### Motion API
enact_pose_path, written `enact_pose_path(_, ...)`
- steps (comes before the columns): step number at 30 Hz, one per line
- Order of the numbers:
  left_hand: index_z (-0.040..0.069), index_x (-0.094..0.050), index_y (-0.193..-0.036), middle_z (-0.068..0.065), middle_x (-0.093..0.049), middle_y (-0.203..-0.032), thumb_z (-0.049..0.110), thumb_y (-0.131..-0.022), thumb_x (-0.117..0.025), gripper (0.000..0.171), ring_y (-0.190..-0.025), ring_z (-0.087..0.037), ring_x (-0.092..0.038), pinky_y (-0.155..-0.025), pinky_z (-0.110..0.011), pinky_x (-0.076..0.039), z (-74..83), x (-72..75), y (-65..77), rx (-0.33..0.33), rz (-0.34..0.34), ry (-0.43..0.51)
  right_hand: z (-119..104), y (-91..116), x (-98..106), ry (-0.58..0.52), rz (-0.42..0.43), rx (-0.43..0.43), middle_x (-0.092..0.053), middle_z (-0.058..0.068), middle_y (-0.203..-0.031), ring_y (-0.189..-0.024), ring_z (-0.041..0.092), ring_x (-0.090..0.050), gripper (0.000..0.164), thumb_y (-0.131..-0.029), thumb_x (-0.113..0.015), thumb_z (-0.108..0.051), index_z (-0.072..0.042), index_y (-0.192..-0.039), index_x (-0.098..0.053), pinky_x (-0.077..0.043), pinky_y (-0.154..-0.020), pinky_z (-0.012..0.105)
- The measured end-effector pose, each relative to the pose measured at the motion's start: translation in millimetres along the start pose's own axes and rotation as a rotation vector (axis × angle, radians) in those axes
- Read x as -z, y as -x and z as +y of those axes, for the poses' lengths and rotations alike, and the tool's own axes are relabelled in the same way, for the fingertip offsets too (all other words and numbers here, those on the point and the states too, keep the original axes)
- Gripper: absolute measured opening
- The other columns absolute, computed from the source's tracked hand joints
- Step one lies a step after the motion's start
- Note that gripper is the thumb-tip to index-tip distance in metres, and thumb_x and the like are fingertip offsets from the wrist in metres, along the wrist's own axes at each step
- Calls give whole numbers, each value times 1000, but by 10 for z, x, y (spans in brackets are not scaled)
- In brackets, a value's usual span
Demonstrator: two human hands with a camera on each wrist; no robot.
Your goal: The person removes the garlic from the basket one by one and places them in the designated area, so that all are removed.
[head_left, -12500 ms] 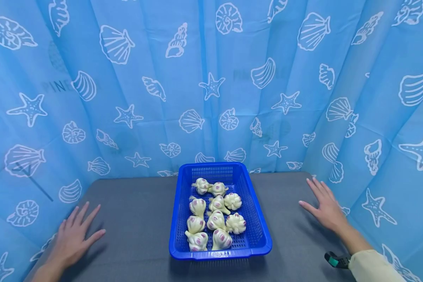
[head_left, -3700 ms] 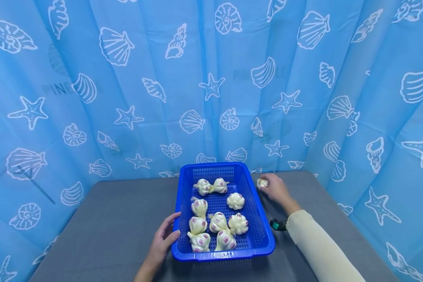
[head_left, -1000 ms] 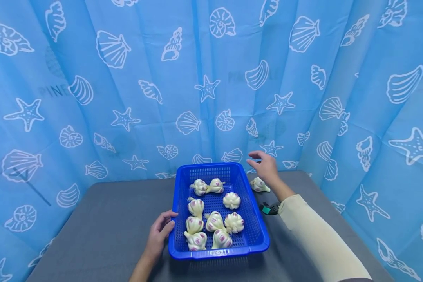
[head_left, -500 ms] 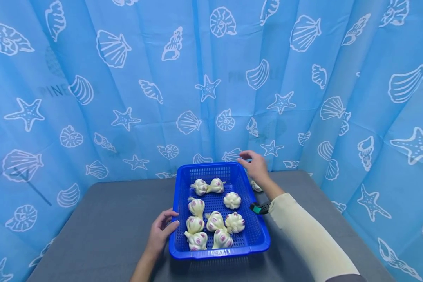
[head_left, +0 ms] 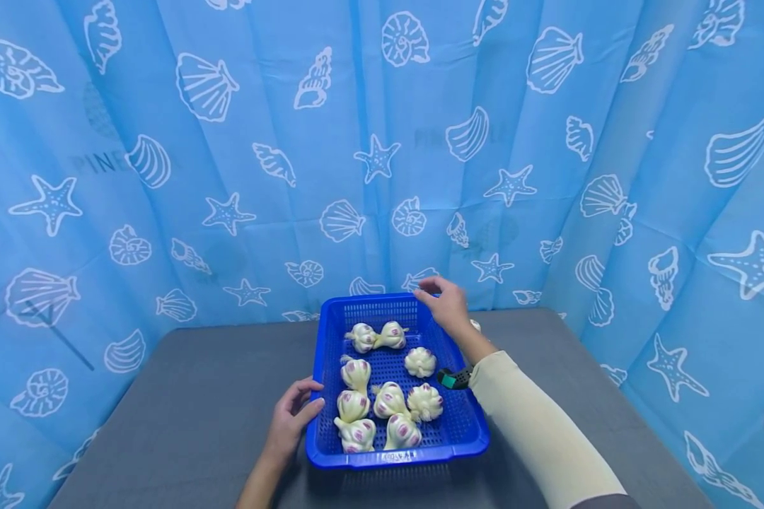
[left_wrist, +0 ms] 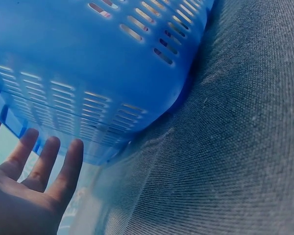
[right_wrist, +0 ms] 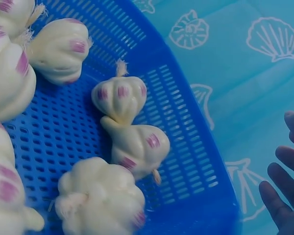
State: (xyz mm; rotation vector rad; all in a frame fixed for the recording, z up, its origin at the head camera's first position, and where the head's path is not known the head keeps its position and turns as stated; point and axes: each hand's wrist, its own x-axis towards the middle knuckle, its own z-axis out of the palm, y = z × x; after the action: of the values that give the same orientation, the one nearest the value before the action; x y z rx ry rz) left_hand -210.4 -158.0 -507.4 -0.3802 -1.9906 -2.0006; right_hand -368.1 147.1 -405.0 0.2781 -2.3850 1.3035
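Observation:
A blue perforated basket (head_left: 395, 459) stands on the grey table with several white, purple-streaked garlic bulbs (head_left: 354, 404) inside. At its left rim is my left hand (head_left: 288, 420), thumb at the edge; the left wrist view shows the fingers (left_wrist: 71, 169) fairly straight against the slotted side. My right hand (head_left: 447, 302) hovers over the far right corner with nothing in it, its fingers (right_wrist: 279, 196) loosely bent beyond the rim in the right wrist view. One more garlic bulb (head_left: 475, 325) lies outside, right of the basket, mostly hidden behind the right wrist.
A blue curtain (head_left: 229, 141) with white shell prints hangs around the back and sides. The grey table (head_left: 216, 396) extends to both sides of the basket. A black band with a green patch (head_left: 455, 379) is on my right wrist.
Earlier, my right hand set a garlic bulb from the basket on the table at right and let go. Since then it has moved left over the basket's far corner. My left hand stays put.

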Motion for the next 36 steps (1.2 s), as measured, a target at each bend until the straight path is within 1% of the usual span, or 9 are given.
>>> enact_pose_path(2,-6,-60,-109,-27,-54,-128,-5,-89,-61,20,-109,-16,-59,-90,-26,-44,0,2,0,-5,-4,3,7,6,-41,-5,-10,-5,-68,13,-108,-102,28,-62,27,-90,-70,-18,-2,-112,-68,-47,-89,43)
enact_pose_path(8,-6,-60,-109,-24,-54,-130,-4,-89,-61,21,-110,-15,-58,-90,-26,-45,-5,11,8,16,-6,12,15,33,-157,-25,-32,-15,-68,16,-107,-100,29,-63,30,-90,-71,-18,1,-112,-66,-48,-88,42)
enact_pose_path(12,-7,-59,-109,-24,-54,-128,-6,-88,-61,21,-110,-15,-58,-89,-26,-45,-11,13,8,6,-2,22,13,57,-231,-50,-63,-49,-67,18,-109,-101,30,-62,30,-90,-71,-18,0,-113,-66,-48,-88,42)
enact_pose_path(16,-8,-59,-109,-25,-54,-127,-6,-88,-61,21,-110,-15,-56,-89,-26,-45,2,6,7,-7,-1,18,10,72,-294,-38,-97,-86,-66,18,-111,-104,31,-61,33,-90,-71,-19,1,-115,-64,-48,-89,43)
enact_pose_path(19,-7,-60,-109,-24,-54,-127,-4,-89,-61,21,-112,-17,-56,-89,-27,-45,18,2,7,8,-1,11,-9,81,-333,-10,-118,-118,-66,17,-113,-106,32,-61,34,-90,-71,-21,0,-115,-64,-47,-89,45)
enact_pose_path(21,-6,-60,-110,-23,-54,-128,-3,-89,-62,21,-113,-21,-55,-89,-28,-45,26,3,8,24,-2,3,-25,84,-358,7,-142,-143,-65,17,-116,-108,32,-60,36,-89,-72,-24,-1,-116,-64,-47,-89,45)
enact_pose_path(25,-5,-60,-110,-23,-54,-129,-2,-89,-62,22,-111,-25,-56,-86,-29,-48,33,3,9,35,-7,9,-24,87,-409,40,-201,-188,-63,16,-121,-111,32,-59,43,-88,-73,-27,-3,-122,-62,-47,-88,45)
enact_pose_path(29,-5,-60,-111,-23,-54,-129,-3,-89,-61,22,-109,-23,-57,-85,-30,-49,26,7,10,37,-10,22,-10,88,-459,66,-273,-212,-60,17,-127,-115,34,-56,48,-88,-73,-29,-4,-126,-60,-47,-90,45)
enact_pose_path(36,-6,-59,-110,-23,-54,-129,-5,-88,-61,22,-109,-22,-57,-84,-29,-50,11,11,7,36,-12,39,4,131,-495,116,-397,-205,-52,22,-136,-123,39,-49,55,-89,-72,-29,-5,-135,-54,-42,-96,49)
